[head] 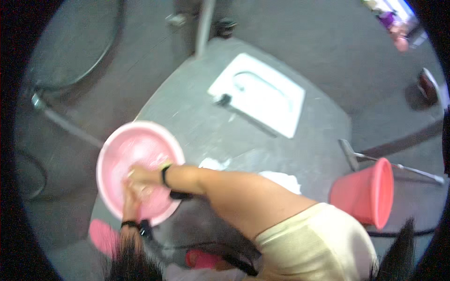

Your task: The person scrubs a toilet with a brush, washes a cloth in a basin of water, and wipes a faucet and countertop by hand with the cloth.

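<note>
A round pink plastic basin [177, 151] stands at the left, with foamy water in it. Both hands are inside the basin, close together and apparently touching. My right hand [142, 175] reaches in from the right, a black band at its wrist. From below comes my left hand [130, 196], with a dark band and what looks like a watch at the wrist. Motion blur hides the fingers, so whether something is between them cannot be made out. A yellowish thing [165, 164] shows beside the right wrist.
A white rectangular board [270, 95] with a curved line on it lies on the grey surface. White cloth-like pieces [281, 180] lie near my right arm. At the right are a pink-red bucket [362, 193] and a long-handled floor tool [348, 154]. A metal pole [70, 126] extends left of the basin.
</note>
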Available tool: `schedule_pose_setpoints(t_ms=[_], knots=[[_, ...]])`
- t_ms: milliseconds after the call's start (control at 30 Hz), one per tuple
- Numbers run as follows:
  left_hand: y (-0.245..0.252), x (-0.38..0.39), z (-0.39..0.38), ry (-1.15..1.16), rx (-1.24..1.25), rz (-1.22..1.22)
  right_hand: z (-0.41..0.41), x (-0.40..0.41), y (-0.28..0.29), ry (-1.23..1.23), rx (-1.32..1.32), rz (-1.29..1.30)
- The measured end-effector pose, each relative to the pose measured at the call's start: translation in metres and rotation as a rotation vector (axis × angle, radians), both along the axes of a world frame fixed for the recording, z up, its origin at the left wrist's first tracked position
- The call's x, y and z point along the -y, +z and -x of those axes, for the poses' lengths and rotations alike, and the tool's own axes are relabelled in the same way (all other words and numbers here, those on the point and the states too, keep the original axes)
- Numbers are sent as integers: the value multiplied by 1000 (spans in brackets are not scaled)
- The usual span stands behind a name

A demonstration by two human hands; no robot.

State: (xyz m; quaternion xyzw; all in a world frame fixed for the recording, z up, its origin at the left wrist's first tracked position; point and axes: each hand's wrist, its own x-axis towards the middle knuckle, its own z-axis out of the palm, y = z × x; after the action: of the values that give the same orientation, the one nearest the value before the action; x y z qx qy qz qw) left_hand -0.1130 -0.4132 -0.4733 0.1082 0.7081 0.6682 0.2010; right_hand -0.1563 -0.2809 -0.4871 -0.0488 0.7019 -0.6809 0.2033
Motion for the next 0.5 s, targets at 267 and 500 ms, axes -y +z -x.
schedule_pose_setpoints(t_ms=[267,500], knots=[[-49,13,61,236,678,-433,30,5,13,-3,-453,-505],[-69,40,82,216,253,377,47,-42,-41,-410,-645,-835]])
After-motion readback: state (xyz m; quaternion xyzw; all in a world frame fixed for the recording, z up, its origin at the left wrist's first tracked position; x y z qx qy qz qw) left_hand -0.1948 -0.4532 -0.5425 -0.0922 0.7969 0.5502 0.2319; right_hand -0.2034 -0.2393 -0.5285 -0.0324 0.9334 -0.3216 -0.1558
